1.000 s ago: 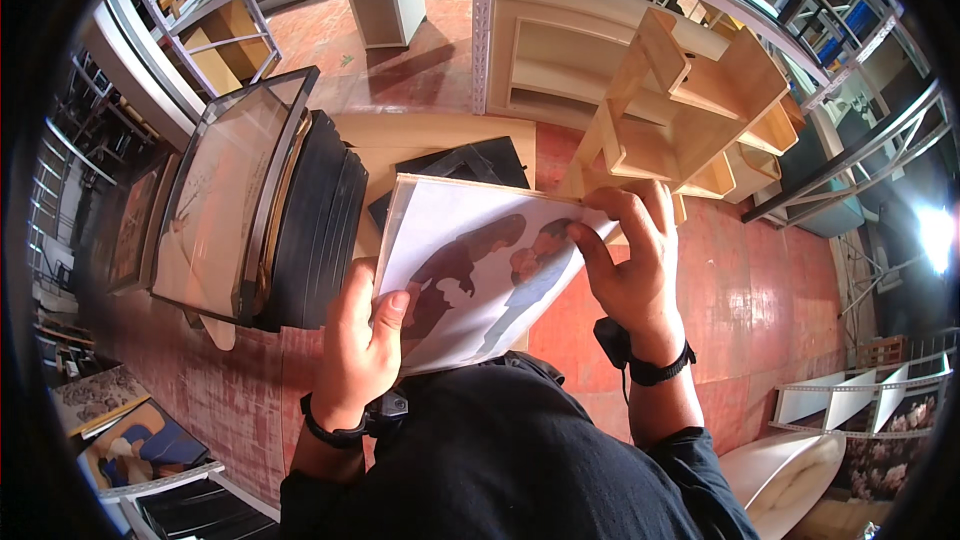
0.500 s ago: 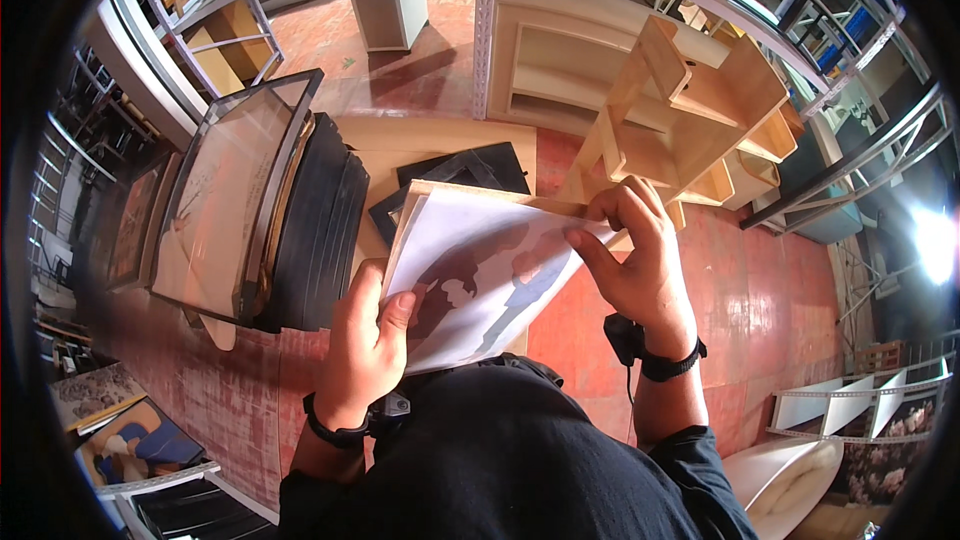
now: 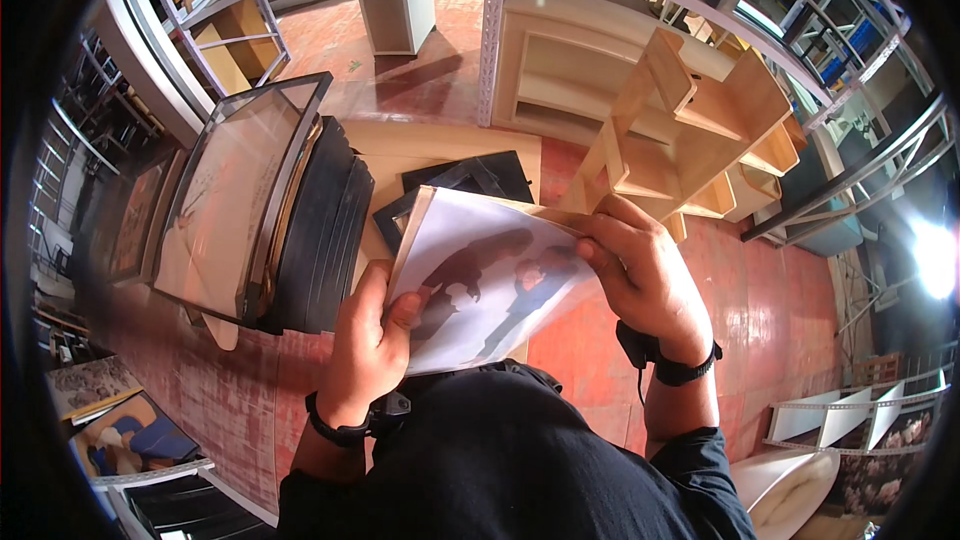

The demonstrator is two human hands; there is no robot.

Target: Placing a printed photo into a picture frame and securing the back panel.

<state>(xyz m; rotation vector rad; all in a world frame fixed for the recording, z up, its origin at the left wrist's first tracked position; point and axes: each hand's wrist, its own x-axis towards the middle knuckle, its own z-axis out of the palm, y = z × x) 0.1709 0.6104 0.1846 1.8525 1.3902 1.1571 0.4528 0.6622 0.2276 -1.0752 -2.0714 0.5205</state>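
A white sheet [image 3: 470,230] lies over a thin tan board, whose edge [image 3: 416,225] shows along the left and top. I hold both in front of my body, with shadows across the sheet. My left hand [image 3: 368,350] is closed on the left side, its thumb on the sheet's face. At the upper right corner my right hand [image 3: 645,275] is closed, thumb against the front and bent fingers at the top edge. Just beyond, flat black frames [image 3: 505,172] lie on a tan panel [image 3: 375,140] on the floor.
To my left, several black frames [image 3: 320,230] stand in a row beside a glazed picture [image 3: 225,205]. A pale wooden shelf unit [image 3: 670,155] stands ahead to the right. A perforated metal upright [image 3: 491,50] rises ahead, with a grey cabinet [image 3: 395,10] behind it.
My right hand has shifted a little right and down at the sheet's upper right corner, and its fingers have rolled further over the edge. My left hand keeps its hold.
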